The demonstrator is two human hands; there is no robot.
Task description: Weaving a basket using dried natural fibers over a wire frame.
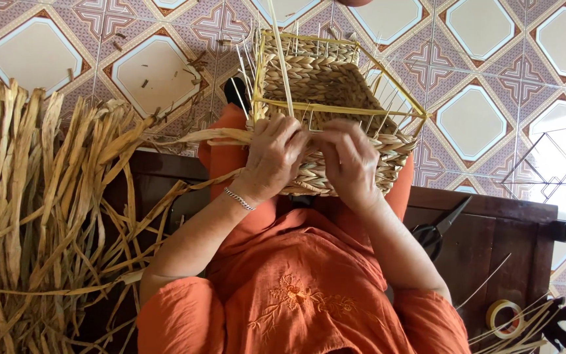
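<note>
Left hand (pixel 274 156): closed on a flat straw strand (pixel 185 137) at the woven basket (pixel 325 85) rim.
Right hand (pixel 350 160): fingers curled, pinching the basket's weave.
Nearby: scissors (pixel 435 229), tape roll (pixel 504 318).

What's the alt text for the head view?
Both hands, left hand and right hand, work the rim of a half-woven straw basket resting on the person's lap. A pile of dried straw strands lies to the left; black scissors and a tape roll sit on the dark wooden bench to the right.
</note>
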